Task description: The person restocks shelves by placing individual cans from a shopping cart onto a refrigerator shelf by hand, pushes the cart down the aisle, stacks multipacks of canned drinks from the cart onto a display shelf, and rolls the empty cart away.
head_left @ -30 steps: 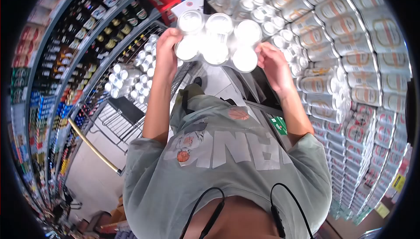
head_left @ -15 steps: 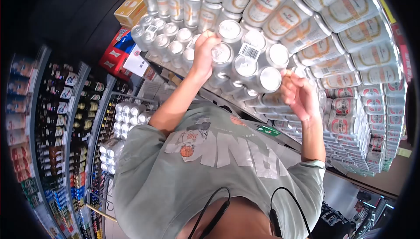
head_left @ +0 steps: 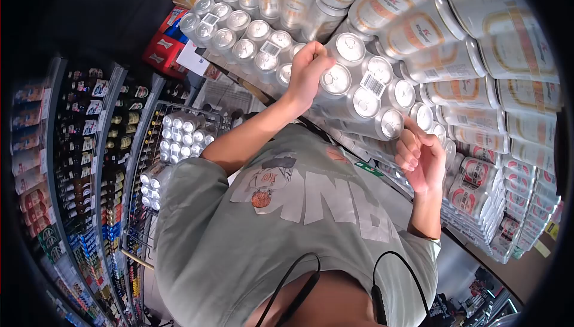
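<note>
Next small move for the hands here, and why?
I'd probably seat the right hand more firmly on the barcoded pack of cans before shifting it. The left hand is closed at one end, thumb by the can tops, but the right's fingertips are only at the opposite corner; whether they really grip is unclear.

From the wearer's head, we are looking forward and steeply down past the grey-green shirt (head_left: 293,219), which is filling the near foreground. Our single wide, dark-rimmed round view is catching the pack of cans (head_left: 366,101) at arm's length, stacked cans (head_left: 430,34) rising close at right and bottle shelves (head_left: 104,123) standing farther off at left.
</note>
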The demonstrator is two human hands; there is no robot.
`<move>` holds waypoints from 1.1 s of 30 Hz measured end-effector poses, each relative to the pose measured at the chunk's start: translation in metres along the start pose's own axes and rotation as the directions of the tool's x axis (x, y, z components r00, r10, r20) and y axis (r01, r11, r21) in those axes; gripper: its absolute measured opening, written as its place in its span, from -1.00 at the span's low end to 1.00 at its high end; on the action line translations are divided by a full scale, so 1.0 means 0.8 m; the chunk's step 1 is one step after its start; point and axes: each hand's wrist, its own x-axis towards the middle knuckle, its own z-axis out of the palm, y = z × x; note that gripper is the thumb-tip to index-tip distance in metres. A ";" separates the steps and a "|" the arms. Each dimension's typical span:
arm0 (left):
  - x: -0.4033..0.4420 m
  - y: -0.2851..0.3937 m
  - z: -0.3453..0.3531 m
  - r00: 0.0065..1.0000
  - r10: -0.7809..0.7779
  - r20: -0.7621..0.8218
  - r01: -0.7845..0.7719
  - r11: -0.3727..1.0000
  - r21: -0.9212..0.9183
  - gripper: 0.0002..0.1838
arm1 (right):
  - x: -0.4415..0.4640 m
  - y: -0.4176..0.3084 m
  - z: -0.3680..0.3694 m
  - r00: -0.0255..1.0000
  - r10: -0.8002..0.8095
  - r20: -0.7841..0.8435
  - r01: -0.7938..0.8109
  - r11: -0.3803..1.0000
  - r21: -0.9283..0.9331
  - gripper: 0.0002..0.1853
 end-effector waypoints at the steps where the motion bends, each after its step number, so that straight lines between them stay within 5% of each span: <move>1: 0.000 -0.004 0.002 1.000 0.009 -0.002 -0.009 1.000 -0.001 -0.81 | -0.003 0.003 -0.003 1.000 0.001 0.007 0.000 1.000 -0.006 -0.54; 4: -0.002 -0.005 0.005 1.000 0.030 0.010 -0.030 1.000 -0.010 -0.82 | -0.003 0.022 -0.001 0.989 -0.148 -0.027 0.141 0.974 -0.178 -0.51; 5: -0.002 -0.008 0.006 0.999 0.049 -0.004 -0.049 0.999 -0.020 -0.82 | -0.002 0.029 -0.005 0.973 -0.217 0.072 0.228 0.944 -0.239 -0.39; 8: 0.000 -0.017 0.001 0.986 0.168 -0.009 -0.167 0.985 0.042 -0.85 | -0.009 0.079 0.026 0.663 -0.712 0.233 0.701 0.480 -0.527 -0.14; 9: -0.001 -0.019 0.002 0.980 0.197 -0.037 -0.196 0.980 0.031 -0.85 | -0.010 0.090 0.018 0.608 -0.730 0.313 0.763 0.428 -0.484 -0.18; 11: -0.004 -0.021 0.001 0.982 0.187 -0.008 -0.187 0.982 0.002 -0.82 | -0.012 0.117 0.008 0.585 -0.635 0.504 0.809 0.497 -0.314 -0.36; 13: -0.005 -0.036 -0.012 0.951 0.304 -0.058 -0.289 0.939 0.184 -0.69 | -0.012 0.155 -0.002 0.639 -0.494 0.590 0.735 0.618 -0.279 -0.61; 17: -0.107 -0.042 -0.030 0.911 0.366 -0.191 -0.274 0.882 0.384 -0.64 | -0.015 0.242 -0.042 0.894 -0.097 0.437 0.324 0.814 -0.482 -0.90; 19: -0.162 -0.067 -0.076 0.838 0.532 -0.119 -0.413 0.762 0.499 -0.71 | -0.006 0.268 -0.066 0.892 0.165 0.422 0.130 0.799 -0.588 -0.91; 21: -0.224 -0.095 -0.147 0.934 0.323 -0.152 -0.208 0.838 0.505 -0.84 | -0.001 0.285 -0.066 0.852 0.264 0.451 0.081 0.786 -0.613 -0.92; 22: -0.253 -0.127 -0.198 0.947 0.274 -0.170 -0.209 0.923 0.323 -0.86 | 0.001 0.289 -0.060 0.840 0.308 0.448 0.096 0.728 -0.679 -0.92; 23: -0.305 -0.130 -0.231 0.955 0.104 -0.279 -0.016 0.953 0.301 -0.82 | 0.005 0.294 -0.051 0.828 0.344 0.444 0.118 0.666 -0.737 -0.92; 24: -0.352 -0.146 -0.271 0.904 -0.016 -0.427 0.156 0.942 0.296 -0.81 | 0.010 0.298 -0.039 0.818 0.363 0.446 0.141 0.626 -0.767 -0.91; 26: -0.446 -0.176 -0.337 0.730 -0.019 -0.683 0.228 0.949 0.217 -0.84 | 0.029 0.312 -0.016 0.786 0.381 0.488 0.204 0.585 -0.785 -0.90; 28: -0.527 -0.233 -0.442 0.609 0.121 -0.784 0.181 0.941 0.286 -0.84 | 0.049 0.327 0.014 0.760 0.403 0.510 0.260 0.530 -0.807 -0.88; 30: -0.587 -0.177 -0.455 0.384 0.206 -0.900 0.203 0.932 0.300 -0.84 | 0.072 0.351 0.048 0.734 0.452 0.507 0.244 0.521 -0.818 -0.88; 33: -0.643 -0.113 -0.509 0.172 0.228 -0.958 0.094 0.965 0.247 -0.81 | 0.100 0.416 0.104 0.688 0.504 0.523 0.255 0.507 -0.824 -0.89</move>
